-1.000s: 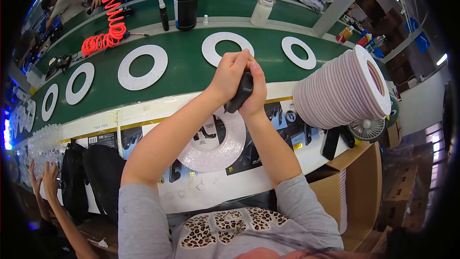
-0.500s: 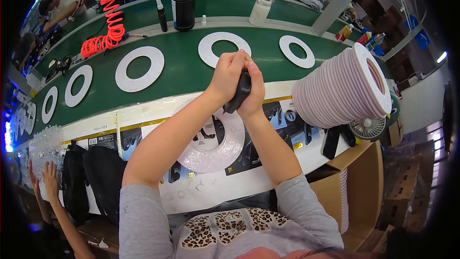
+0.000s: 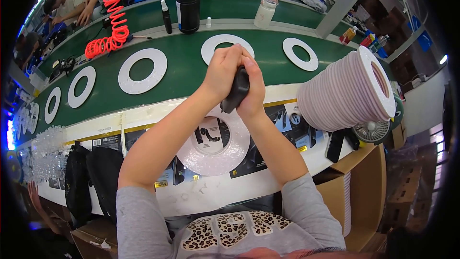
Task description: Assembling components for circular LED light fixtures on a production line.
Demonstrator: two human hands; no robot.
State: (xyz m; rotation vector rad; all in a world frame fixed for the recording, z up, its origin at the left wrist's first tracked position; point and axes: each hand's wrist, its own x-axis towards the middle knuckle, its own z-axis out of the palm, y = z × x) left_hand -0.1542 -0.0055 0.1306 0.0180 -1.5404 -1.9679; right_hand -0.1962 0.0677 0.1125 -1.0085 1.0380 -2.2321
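My left hand (image 3: 221, 73) and my right hand (image 3: 254, 88) are pressed together, both closed around a smooth black object (image 3: 236, 91). Fingers cover much of it, so its exact kind is hidden; its narrower lower end points down toward me. Beneath and nearer to me lies a flat, glittery white ring (image 3: 211, 165), partly covered by my left forearm. Printed cardboard shows through its hole. A gap between the black object and the ring cannot be judged.
More white rings (image 3: 142, 72) lie spaced along the green bench (image 3: 187, 79). At right are a tall ring stack (image 3: 335, 91), a fan (image 3: 373, 132), a phone (image 3: 334, 145) and a cardboard box (image 3: 369, 187). Clear plastic pieces (image 3: 48, 148) and a co-worker's hand (image 3: 34, 195) are at left.
My view has shifted slightly. My hands keep their grip on the black object, nearly in place. At left, the co-worker's hands have drawn back from the clear plastic pieces; one still shows.
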